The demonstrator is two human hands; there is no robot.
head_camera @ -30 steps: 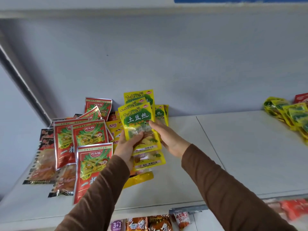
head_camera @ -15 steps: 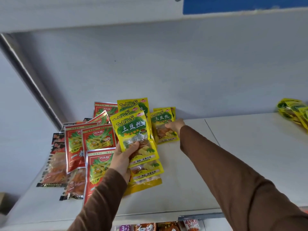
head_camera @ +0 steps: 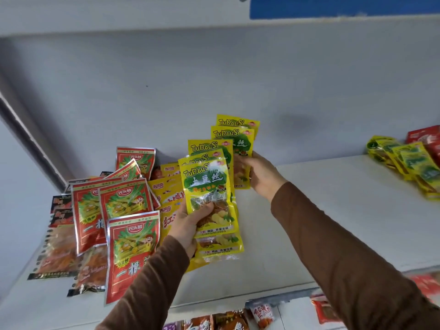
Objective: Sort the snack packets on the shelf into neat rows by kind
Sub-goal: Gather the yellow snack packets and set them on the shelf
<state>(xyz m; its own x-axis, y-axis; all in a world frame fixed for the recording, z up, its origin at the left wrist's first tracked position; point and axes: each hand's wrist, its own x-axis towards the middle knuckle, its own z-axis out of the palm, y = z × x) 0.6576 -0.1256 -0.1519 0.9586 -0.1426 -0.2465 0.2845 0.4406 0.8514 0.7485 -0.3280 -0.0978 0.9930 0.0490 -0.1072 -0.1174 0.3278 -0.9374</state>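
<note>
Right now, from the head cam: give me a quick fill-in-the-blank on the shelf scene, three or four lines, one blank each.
1. The left hand grips a fanned stack of yellow TuDouSi packets whose main colour is ____.
2. The right hand holds ____ more TuDouSi packets against the back wall.
3. The red packets lie to the ____ of the left hand.
4. Both sleeves are ____.

Missing words: yellow; two; left; brown

Yellow TuDouSi packets (head_camera: 207, 186): five showing tops, held fanned. Red packets (head_camera: 129, 248), left of frame: five visible. Yellow-green packets (head_camera: 404, 160), right edge: heaped, count unclear. Hands: two.
</note>
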